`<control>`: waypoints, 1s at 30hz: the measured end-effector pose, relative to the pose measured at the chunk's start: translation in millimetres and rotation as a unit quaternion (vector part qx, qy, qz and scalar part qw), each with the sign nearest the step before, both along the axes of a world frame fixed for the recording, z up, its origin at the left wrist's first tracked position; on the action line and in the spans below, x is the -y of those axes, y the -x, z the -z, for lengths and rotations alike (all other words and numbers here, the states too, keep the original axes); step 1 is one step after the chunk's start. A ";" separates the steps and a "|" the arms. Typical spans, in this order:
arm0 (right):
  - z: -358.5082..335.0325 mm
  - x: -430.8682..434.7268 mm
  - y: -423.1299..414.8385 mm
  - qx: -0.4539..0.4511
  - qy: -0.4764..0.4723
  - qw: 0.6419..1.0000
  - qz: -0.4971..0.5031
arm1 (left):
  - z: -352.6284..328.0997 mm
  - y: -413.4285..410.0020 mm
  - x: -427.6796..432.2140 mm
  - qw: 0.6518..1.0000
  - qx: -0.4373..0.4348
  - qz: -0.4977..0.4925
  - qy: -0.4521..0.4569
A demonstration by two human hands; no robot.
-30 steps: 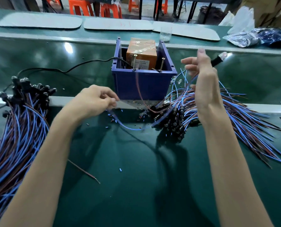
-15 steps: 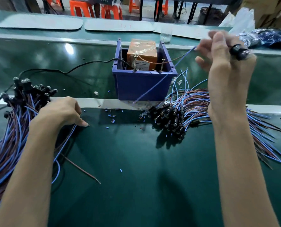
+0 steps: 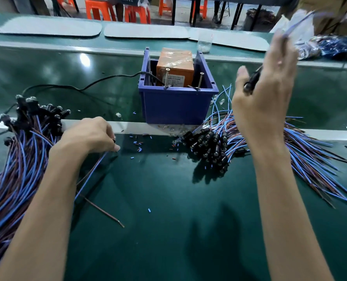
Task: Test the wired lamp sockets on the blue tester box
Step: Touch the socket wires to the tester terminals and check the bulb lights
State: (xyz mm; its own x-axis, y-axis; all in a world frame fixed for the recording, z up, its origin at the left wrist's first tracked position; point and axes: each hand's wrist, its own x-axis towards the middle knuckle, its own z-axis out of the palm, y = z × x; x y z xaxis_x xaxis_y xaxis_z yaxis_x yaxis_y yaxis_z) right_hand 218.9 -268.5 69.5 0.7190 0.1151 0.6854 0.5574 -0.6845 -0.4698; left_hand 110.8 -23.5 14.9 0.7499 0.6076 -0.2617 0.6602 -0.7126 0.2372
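Note:
The blue tester box (image 3: 174, 104) stands at the table's middle with an orange unit (image 3: 175, 66) inside and two upright screws (image 3: 166, 78) on its front rim. To the right of the box my right hand (image 3: 263, 98) is raised and grips a black lamp socket (image 3: 251, 81); its blue wires (image 3: 298, 23) trail, blurred, up to the right, away from the screws. My left hand (image 3: 87, 136) rests low beside the left pile of wired sockets (image 3: 22, 159), and its curled fingertips pinch a blue and brown wire pair (image 3: 93, 169).
A second heap of black sockets (image 3: 209, 147) with blue and brown wires lies right of the box. A black power cable (image 3: 87, 87) runs left from the box. Cut insulation bits (image 3: 137, 145) and a loose brown wire (image 3: 105, 212) lie on the green mat.
The right hand's wires have swung off the box's screws toward the upper right, and the hand has turned. The left hand has shifted right from the left pile, wires still at its fingertips.

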 end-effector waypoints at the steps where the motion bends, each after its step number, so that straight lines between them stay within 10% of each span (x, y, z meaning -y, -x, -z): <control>1: 4.3 1.9 -4.8 -0.066 0.065 0.996 -0.005 | -1.5 -0.9 3.3 1.000 0.009 0.000 -0.003; 6: 20.4 6.1 -4.2 -0.381 0.374 0.843 -0.060 | -14.1 -4.0 17.9 0.997 0.072 0.020 -0.027; 12: 13.2 8.3 -2.3 -0.351 0.357 0.860 -0.101 | -25.6 -5.7 37.0 0.981 0.181 0.063 -0.023; 17: 7.4 6.6 -2.8 -0.278 0.200 0.917 -0.204 | -36.7 -6.7 57.2 0.945 0.292 0.136 0.058; 23: 2.4 -7.8 20.0 -0.341 0.053 0.830 -0.439 | -55.7 -2.0 89.1 0.852 0.402 0.210 0.261; 30: -11.9 -11.9 23.1 -0.259 -0.190 0.866 -0.382 | -71.0 3.9 105.0 0.728 0.559 0.146 0.368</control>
